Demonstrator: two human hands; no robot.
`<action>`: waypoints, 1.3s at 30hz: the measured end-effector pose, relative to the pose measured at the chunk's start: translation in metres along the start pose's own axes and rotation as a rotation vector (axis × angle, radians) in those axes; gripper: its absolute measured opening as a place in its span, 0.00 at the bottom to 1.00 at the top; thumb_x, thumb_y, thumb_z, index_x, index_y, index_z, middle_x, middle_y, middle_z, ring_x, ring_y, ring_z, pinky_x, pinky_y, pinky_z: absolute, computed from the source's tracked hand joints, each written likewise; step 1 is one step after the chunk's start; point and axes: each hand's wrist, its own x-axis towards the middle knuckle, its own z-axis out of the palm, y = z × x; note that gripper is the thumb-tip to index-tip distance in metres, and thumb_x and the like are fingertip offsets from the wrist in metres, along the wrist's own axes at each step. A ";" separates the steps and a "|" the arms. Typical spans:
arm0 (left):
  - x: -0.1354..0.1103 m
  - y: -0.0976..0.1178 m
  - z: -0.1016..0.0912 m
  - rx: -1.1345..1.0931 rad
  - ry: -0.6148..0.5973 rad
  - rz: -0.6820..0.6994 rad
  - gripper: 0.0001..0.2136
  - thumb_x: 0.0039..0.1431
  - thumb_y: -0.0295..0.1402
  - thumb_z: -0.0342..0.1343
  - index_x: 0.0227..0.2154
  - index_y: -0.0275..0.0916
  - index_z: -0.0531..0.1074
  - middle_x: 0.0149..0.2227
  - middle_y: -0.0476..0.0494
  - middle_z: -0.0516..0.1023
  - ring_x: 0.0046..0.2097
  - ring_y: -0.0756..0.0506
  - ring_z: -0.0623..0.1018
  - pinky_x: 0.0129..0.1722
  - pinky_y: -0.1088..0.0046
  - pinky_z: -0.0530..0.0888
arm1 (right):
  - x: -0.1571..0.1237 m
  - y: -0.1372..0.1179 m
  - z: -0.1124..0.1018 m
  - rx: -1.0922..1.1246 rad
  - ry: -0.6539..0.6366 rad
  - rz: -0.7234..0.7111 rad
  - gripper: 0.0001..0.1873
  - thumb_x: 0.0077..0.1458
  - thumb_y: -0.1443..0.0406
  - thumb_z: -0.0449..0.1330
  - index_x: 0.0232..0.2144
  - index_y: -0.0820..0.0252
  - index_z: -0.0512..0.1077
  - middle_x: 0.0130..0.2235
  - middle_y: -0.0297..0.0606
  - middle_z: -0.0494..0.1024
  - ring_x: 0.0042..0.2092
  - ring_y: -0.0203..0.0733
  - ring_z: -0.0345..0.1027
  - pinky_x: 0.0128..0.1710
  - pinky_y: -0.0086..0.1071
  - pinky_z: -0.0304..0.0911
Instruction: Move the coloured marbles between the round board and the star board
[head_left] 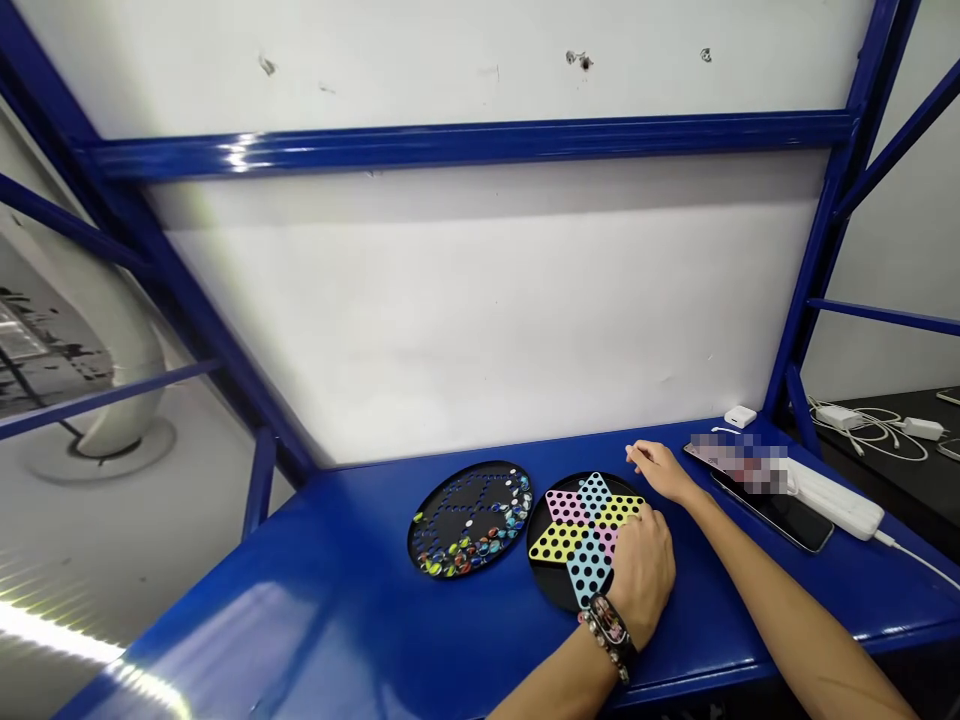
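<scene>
A star-shaped Chinese checkers board (592, 545) with pink, yellow and blue points full of holes lies on a round black tray (553, 585). My left hand (646, 568), with a smart band and a beaded bracelet at the wrist, is curled over the right side of the board; its fingertips are partly hidden. Just behind the board, my right hand (660, 470) is raised with fingers pressed together, and whatever they hold is too small to make out. To the left lies a second round black tray (442, 500) with many coloured marbles (480, 547) gathered along its near and right edges.
On the right of the blue table (337, 600) lie a phone (787, 515), a white power bank (840, 500) with a cable, and a small white case (740, 416). Blue frame bars (480, 150) and a white panel (487, 300) rise behind. White chargers (840, 416) lie farther right.
</scene>
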 end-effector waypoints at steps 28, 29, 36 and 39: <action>0.005 -0.021 -0.007 -0.144 -0.049 0.026 0.16 0.68 0.28 0.38 0.31 0.35 0.70 0.25 0.43 0.72 0.26 0.46 0.73 0.23 0.70 0.54 | 0.000 -0.003 0.000 -0.106 -0.062 -0.025 0.24 0.60 0.49 0.48 0.24 0.59 0.68 0.28 0.36 0.75 0.28 0.38 0.67 0.31 0.31 0.61; 0.005 -0.022 -0.008 -0.147 -0.036 0.016 0.16 0.69 0.29 0.38 0.31 0.36 0.70 0.24 0.43 0.72 0.25 0.46 0.73 0.23 0.70 0.54 | 0.000 -0.003 -0.001 -0.109 -0.061 -0.026 0.24 0.61 0.49 0.48 0.24 0.59 0.68 0.28 0.36 0.75 0.28 0.38 0.67 0.31 0.31 0.61; 0.010 -0.022 -0.019 -0.187 -0.051 -0.016 0.17 0.69 0.32 0.39 0.30 0.38 0.72 0.25 0.42 0.75 0.26 0.46 0.74 0.23 0.70 0.56 | 0.000 -0.001 -0.001 -0.127 -0.060 -0.045 0.24 0.61 0.50 0.48 0.23 0.59 0.68 0.28 0.36 0.75 0.28 0.37 0.66 0.31 0.30 0.60; 0.017 -0.045 -0.037 -0.274 -0.040 -0.160 0.18 0.69 0.36 0.40 0.29 0.40 0.73 0.26 0.43 0.77 0.27 0.47 0.75 0.24 0.71 0.58 | 0.000 -0.001 -0.002 -0.135 -0.064 -0.054 0.23 0.61 0.50 0.48 0.23 0.58 0.68 0.27 0.34 0.74 0.28 0.37 0.66 0.30 0.30 0.59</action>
